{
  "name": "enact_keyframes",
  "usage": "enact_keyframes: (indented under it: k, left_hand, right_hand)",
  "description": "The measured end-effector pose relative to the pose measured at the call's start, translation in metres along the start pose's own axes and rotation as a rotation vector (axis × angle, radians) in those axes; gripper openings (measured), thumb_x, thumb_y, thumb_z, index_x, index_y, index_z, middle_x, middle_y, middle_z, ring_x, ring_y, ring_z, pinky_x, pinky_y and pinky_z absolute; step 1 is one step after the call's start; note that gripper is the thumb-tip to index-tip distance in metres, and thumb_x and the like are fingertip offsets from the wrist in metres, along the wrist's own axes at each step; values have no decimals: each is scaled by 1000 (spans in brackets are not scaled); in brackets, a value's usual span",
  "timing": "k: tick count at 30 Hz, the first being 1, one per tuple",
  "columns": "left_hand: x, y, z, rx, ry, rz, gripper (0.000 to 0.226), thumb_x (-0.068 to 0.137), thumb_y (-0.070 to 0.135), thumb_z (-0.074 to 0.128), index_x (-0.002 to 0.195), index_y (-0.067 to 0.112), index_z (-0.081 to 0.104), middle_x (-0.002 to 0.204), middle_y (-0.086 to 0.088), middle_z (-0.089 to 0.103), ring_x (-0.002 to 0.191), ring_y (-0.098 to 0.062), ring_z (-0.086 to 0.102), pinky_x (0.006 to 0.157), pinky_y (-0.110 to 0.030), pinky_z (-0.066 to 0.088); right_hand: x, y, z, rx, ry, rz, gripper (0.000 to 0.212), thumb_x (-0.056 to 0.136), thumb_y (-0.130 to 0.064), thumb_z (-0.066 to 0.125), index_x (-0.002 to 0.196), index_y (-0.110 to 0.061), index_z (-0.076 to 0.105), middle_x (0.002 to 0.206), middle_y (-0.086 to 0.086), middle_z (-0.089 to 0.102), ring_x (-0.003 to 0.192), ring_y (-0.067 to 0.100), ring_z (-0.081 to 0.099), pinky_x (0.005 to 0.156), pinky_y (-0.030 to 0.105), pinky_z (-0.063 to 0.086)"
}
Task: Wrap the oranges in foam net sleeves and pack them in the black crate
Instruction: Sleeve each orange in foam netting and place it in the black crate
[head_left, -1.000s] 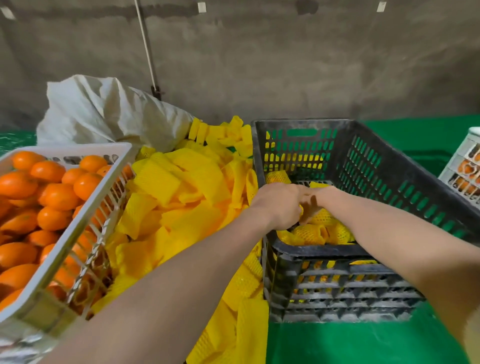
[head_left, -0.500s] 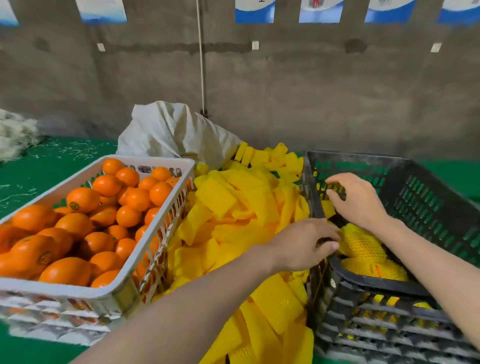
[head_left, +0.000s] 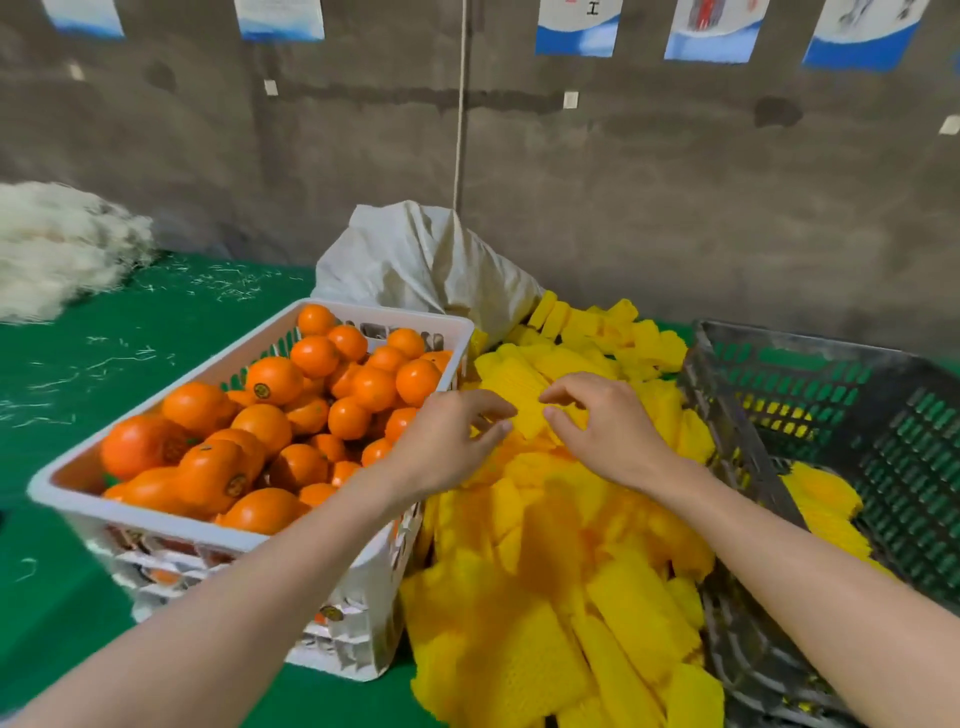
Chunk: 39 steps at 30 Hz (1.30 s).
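Note:
Between the two containers lies a heap of yellow foam net sleeves (head_left: 561, 571). Both my hands are over its far part, facing each other. My left hand (head_left: 447, 447) and my right hand (head_left: 608, 431) each pinch an edge of one flat foam net sleeve (head_left: 524, 410) with thumb and curled fingers. Bare oranges (head_left: 275, 379) fill the white basket (head_left: 130, 512) on the left. On the right stands the black crate (head_left: 737, 441), holding oranges wrapped in yellow net (head_left: 821, 499); most of its inside is cut off by the frame edge.
A white sack (head_left: 415, 270) leans against the grey wall behind the sleeves. At the far left, a pile of white fibre (head_left: 57, 249) sits on the green table cover (head_left: 130, 332), with loose strands scattered on it.
Both hands have left the black crate and moved left to the sleeve heap, where they now pinch one sleeve. The view has swung left, off the crate.

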<state>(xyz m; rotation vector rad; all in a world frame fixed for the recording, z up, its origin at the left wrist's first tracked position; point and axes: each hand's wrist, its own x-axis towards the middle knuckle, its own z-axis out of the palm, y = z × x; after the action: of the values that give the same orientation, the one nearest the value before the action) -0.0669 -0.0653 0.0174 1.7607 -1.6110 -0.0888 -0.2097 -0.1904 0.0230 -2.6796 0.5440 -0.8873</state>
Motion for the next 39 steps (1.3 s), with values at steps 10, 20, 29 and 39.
enact_keyframes:
  k: [10, 20, 29, 39]
  left_hand:
    - [-37, -111, -95, 116, 77, -277, 25, 91, 17, 63, 113, 6, 66, 113, -10, 68, 103, -20, 63, 82, -28, 49]
    - [-5, -172, -127, 251, 12, -325, 29, 87, 14, 63, 115, 3, 62, 115, -17, 64, 108, -34, 58, 80, -33, 43]
    - [45, -253, -112, 504, -243, -606, 95, 83, 58, 59, 150, 11, 11, 149, -18, 33, 134, -37, 38, 105, -50, 35]
    - [59, -269, -103, 555, -105, -574, 68, 86, 45, 62, 139, 15, 32, 111, -13, 63, 100, -33, 61, 71, -39, 44]
  right_hand:
    - [64, -84, 111, 17, -275, -107, 37, 86, -24, 62, 121, -14, 55, 123, 6, 56, 116, 21, 49, 97, 31, 38]
    - [134, -74, 179, -398, -477, 53, 76, 85, -35, 62, 146, -28, 17, 156, 8, 12, 143, 33, 8, 115, 51, 13]
    - [178, -44, 200, -670, -649, -9, 95, 74, -64, 62, 145, -46, 2, 150, 16, 19, 126, 43, 35, 96, 54, 40]
    - [181, -66, 162, -263, -606, -31, 84, 71, -71, 59, 139, -37, 24, 133, 2, 47, 114, 27, 50, 89, 41, 45]
